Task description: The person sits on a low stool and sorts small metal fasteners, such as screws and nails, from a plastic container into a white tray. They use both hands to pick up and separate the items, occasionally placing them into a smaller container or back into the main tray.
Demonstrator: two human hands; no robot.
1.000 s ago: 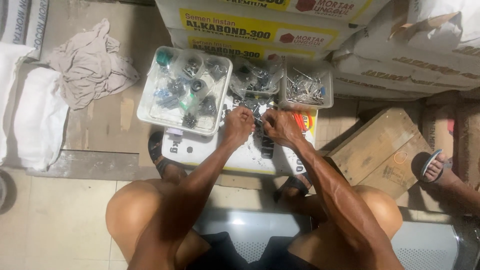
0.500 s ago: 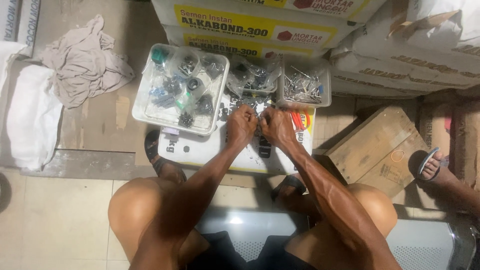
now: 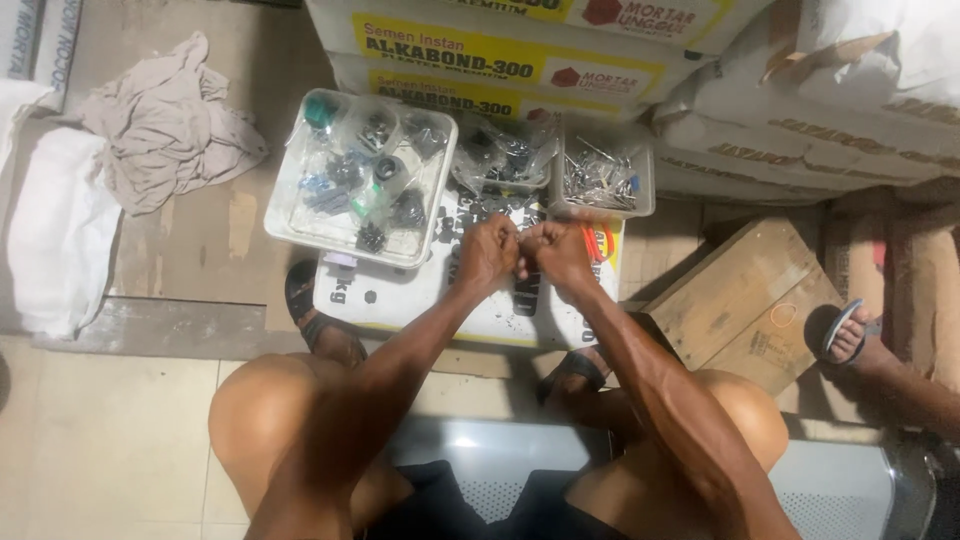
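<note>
Both hands have stayed together since the earlier frame: the left hand [image 3: 487, 250] and right hand [image 3: 558, 250] meet, fingers curled closed on something too small to tell, above the flat white sack [image 3: 400, 295]. Behind stand stacked sacks [image 3: 480, 45] with yellow label bands, fronted by a clear tray [image 3: 290, 228].

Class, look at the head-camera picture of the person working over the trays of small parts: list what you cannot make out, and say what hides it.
1. What the left hand and right hand pinch: closed fingers cover it, head view.
2. The parts in the large white tray and the small tray: too small and tangled to identify.
3. The other person's sandalled foot: everything above the lower leg is cut off by the right edge.
</note>
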